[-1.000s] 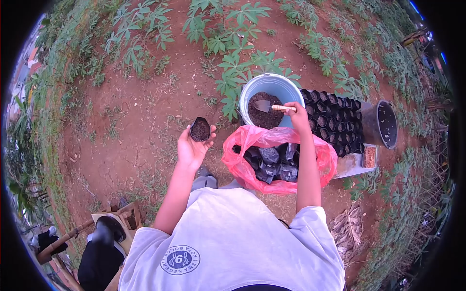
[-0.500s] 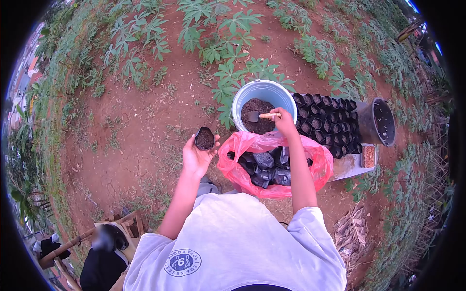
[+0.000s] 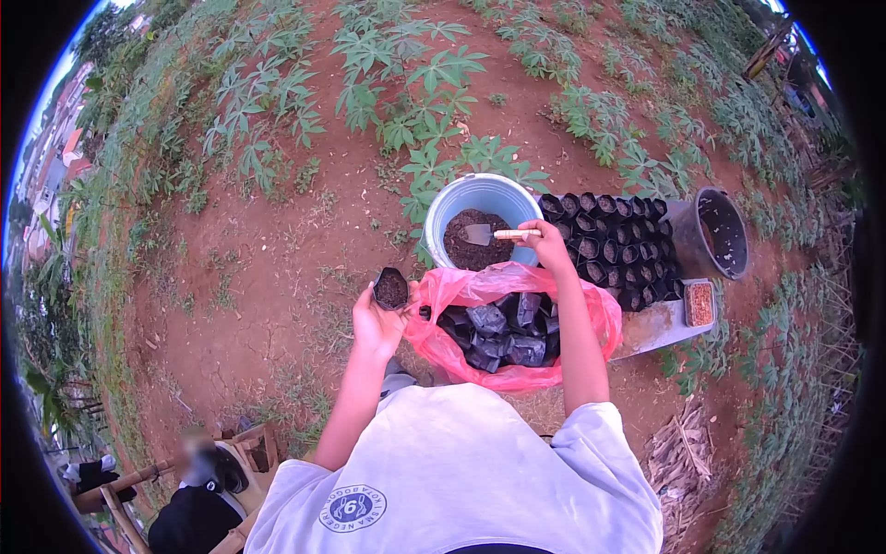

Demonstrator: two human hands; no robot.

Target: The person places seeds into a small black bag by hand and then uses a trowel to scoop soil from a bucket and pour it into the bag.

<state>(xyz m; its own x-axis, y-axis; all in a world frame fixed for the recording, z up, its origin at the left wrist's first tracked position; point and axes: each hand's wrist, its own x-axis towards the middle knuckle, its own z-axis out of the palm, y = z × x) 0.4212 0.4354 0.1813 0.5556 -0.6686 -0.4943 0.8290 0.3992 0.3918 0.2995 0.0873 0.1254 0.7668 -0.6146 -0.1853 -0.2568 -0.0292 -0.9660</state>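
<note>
My left hand (image 3: pixel 377 325) is wrapped round a small black polybag (image 3: pixel 391 289) with dark soil inside, held upright to the left of the bucket. In my right hand (image 3: pixel 546 246) is a trowel (image 3: pixel 503 234) with a pale handle. Its metal blade is over the dark soil in the light blue bucket (image 3: pixel 434 231). Below the bucket, under my right forearm, a pink plastic bag (image 3: pixel 420 343) lies open with folded black polybags (image 3: pixel 503 337) in it.
Rows of black polybags holding soil (image 3: pixel 609 249) stand on a board (image 3: pixel 646 328) to the right. Beyond them are a dark bucket (image 3: pixel 712 235) and a small tray of reddish-brown grains (image 3: pixel 700 305). Leafy plants (image 3: pixel 397 83) grow ahead; another person (image 3: pixel 196 517) is at lower left.
The trowel blade has turned and now looks lighter over the soil. The view has shifted slightly; my left hand still holds the polybag, now nearer the pink bag.
</note>
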